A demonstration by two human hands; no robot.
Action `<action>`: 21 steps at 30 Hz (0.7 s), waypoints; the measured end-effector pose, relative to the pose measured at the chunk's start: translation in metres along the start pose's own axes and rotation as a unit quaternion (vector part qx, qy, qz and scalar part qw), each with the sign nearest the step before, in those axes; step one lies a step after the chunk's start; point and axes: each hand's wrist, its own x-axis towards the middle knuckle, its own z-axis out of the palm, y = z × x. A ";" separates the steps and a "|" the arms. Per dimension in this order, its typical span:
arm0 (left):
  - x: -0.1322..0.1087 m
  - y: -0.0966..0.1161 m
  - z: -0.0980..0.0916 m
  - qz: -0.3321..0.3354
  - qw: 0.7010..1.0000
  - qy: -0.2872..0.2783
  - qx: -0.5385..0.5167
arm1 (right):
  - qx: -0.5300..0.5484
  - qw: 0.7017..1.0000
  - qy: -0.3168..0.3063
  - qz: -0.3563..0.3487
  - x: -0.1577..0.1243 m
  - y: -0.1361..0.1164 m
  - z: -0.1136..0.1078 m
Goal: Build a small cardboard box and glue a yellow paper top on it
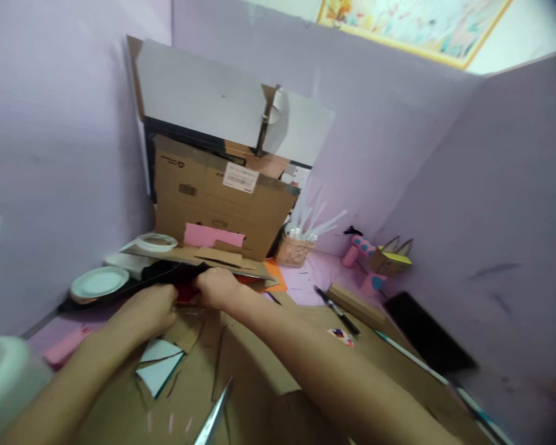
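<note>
So the long black sheet [167,271] is on the far left of the bench [250,380], right behind both hands. Looks light and bendy to me, probably creases easily, so I'd take it by the near edge. The small red piece [185,294] between the hands seems thin too; pinch a corner.

White container [2,377] near left is cut off. Left hand [152,307] and right hand [219,288] both have curled fingers, but can't tell what they're pinching. Near blade's [213,418] cropped.
</note>
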 end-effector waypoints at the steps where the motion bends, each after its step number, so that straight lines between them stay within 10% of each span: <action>1: 0.002 -0.001 0.003 0.009 1.000 0.001 0.000 | -0.004 1.000 -0.004 0.002 0.001 0.000 0.001; 21: -0.005 0.002 -0.002 -0.029 0.996 0.073 0.037 | -0.069 0.994 0.041 -0.075 -0.010 0.012 -0.001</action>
